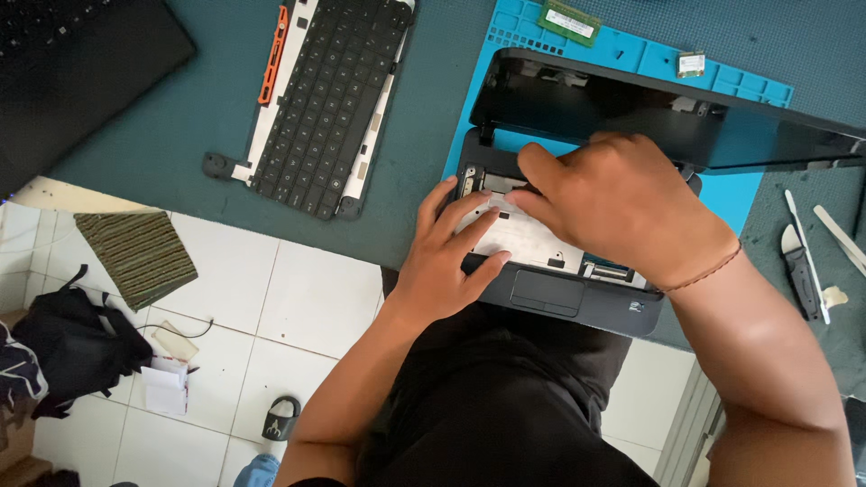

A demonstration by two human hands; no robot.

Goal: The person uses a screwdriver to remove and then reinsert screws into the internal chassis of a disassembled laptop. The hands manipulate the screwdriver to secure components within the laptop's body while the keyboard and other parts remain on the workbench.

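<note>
Surface: teal work table (225,99) seen from above, with a white tiled floor (271,316) below its near edge; a bright blue mat (735,194) lies on the table under the work.
Thing in hand: small dark laptop (550,293), lid open and leaning away from the person, keyboard gone so the pale metal plate (519,236) of its deck shows. It sits at the table's near edge, right in front of the person, long side running left to right.
Left hand: left hand (446,257) lies flat on the left part of the bare deck, fingers spread and apart, thumb near the touchpad (544,291). It presses rather than grips; it is closed on nothing.
Right hand: right hand (622,203) reaches over the back of the deck near the hinge, fingers curled downward with the tips at the plate's rear edge. Whether they pinch something small cannot be told; the knuckles hide it.
Key relation: both hands are on the laptop. The left is at the near-left of the deck, the right just behind it and to the right; the fingertips nearly meet over the plate's upper left.
Removed part: black keyboard (329,99) lies well apart to the left, tilted, with an orange strip along one side.
Right side: slim pry tools (803,261) rest beside the mat.
Mat's far edge: two small green circuit boards (570,20).
Floor: dark bag (77,347) and striped cloth (135,257).
</note>
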